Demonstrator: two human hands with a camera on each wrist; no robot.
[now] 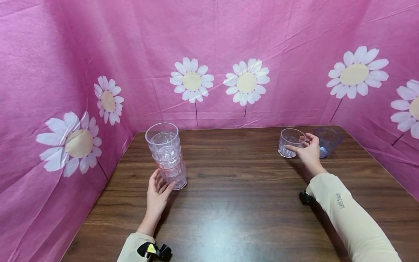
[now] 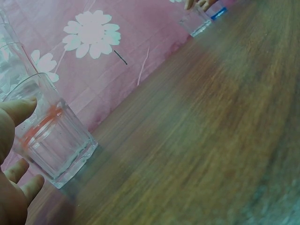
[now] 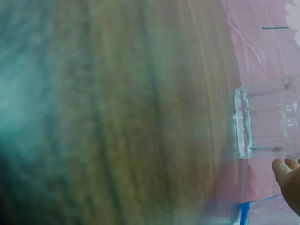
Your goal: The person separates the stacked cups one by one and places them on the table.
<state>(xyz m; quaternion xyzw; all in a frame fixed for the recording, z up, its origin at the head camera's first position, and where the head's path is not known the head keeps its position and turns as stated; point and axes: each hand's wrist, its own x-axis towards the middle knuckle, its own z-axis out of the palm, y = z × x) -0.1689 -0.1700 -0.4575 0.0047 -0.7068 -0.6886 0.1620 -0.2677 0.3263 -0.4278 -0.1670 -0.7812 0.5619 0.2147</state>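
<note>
A tall stack of clear plastic cups [image 1: 167,156] stands at the left of the table, with a reddish band around its lower part [image 2: 42,124]. My left hand [image 1: 157,196] holds the stack low down, thumb across its near side and fingers on its left. At the far right, a single clear cup [image 1: 289,143] stands upright on the table. My right hand [image 1: 309,151] holds its right side, the thumb in front and the other fingers toward the rim. A blue-tinted cup [image 1: 330,140] sits just behind that hand, partly hidden by it.
The brown wood-grain table [image 1: 229,189] ends at a pink cloth [image 1: 216,36] with white daisies, hung behind and along both sides. A black camera [image 1: 306,197] is strapped to the right wrist, another black device [image 1: 155,251] to the left.
</note>
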